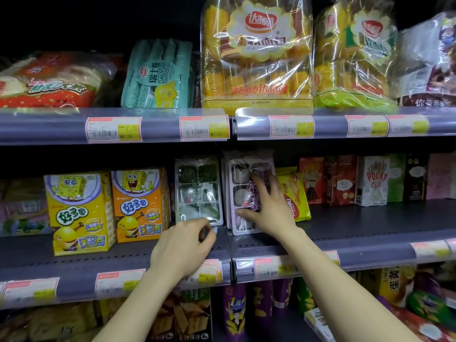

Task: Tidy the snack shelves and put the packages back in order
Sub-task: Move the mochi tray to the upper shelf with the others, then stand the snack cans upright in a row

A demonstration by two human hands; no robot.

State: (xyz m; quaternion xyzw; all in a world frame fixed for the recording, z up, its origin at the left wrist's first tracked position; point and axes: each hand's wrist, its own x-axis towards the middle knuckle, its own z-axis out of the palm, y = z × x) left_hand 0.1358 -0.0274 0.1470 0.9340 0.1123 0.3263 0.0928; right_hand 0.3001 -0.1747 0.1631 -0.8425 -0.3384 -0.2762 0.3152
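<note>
Our right hand presses spread fingers on the purple mochi tray, mid-shelf; our left hand seemingly pinches the green tray base. Push crookedly, both topple.

- We see dim, uneven light: the upper left corner falls to black.
- Glare streaks the clear bread bags and price-label strips.
- Edges bow and blur; bottom corners look soft.
</note>
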